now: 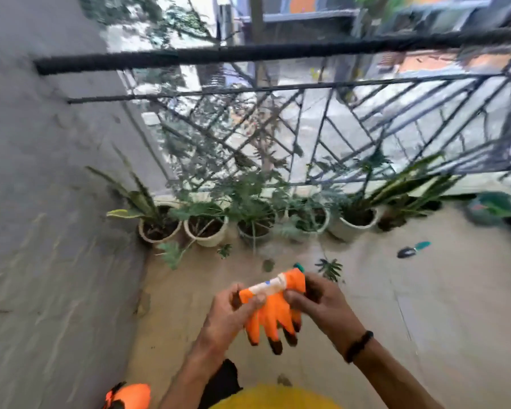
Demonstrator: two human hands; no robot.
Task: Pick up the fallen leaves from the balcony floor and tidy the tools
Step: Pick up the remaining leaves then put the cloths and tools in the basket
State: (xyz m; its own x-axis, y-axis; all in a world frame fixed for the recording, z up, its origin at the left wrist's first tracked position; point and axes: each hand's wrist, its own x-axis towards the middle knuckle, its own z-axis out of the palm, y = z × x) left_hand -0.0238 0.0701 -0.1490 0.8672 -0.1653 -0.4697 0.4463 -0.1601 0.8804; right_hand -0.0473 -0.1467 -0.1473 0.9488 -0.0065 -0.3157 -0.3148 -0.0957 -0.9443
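I hold a pair of orange gardening gloves (273, 312) with dark fingertips and a white paper band around the cuffs, above the balcony floor. My left hand (229, 315) pinches the left end of the cuffs. My right hand (322, 302) grips the right end. Green fallen leaves lie on the beige floor: one (329, 268) just beyond the gloves, another (224, 250) near the pots, a larger one (171, 253) at the left. A small trowel (413, 249) with a teal handle lies on the floor at the right. A teal tool tip (299, 266) peeks out behind the gloves.
A row of white potted plants (208, 231) stands along the black metal railing (278, 53). A grey wall (42, 202) closes the left side. A green container (493, 209) sits at the far right. An orange object (129, 395) lies at the bottom left.
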